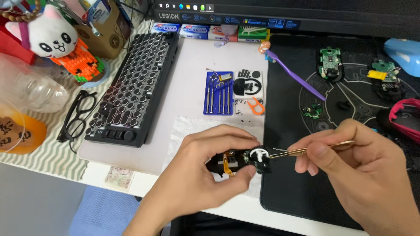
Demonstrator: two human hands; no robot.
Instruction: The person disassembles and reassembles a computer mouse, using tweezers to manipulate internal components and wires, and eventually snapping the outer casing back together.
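My left hand [205, 170] grips a small black mouse part [245, 161] with a white scroll wheel and an orange strip, low in the middle of the head view. My right hand [358, 170] pinches brass tweezers [302, 151], whose tips touch the white wheel. Both hands hover over a white tissue [186, 126] at the near edge of the black desk mat [288, 188].
A blue screwdriver set [218, 94] and an orange pick [257, 106] lie behind the hands. A dark keyboard [135, 83] and glasses [78, 114] sit left. Green circuit boards [330, 61], a purple toothbrush [293, 74] and a pink-black shell [404, 120] rest on the mat.
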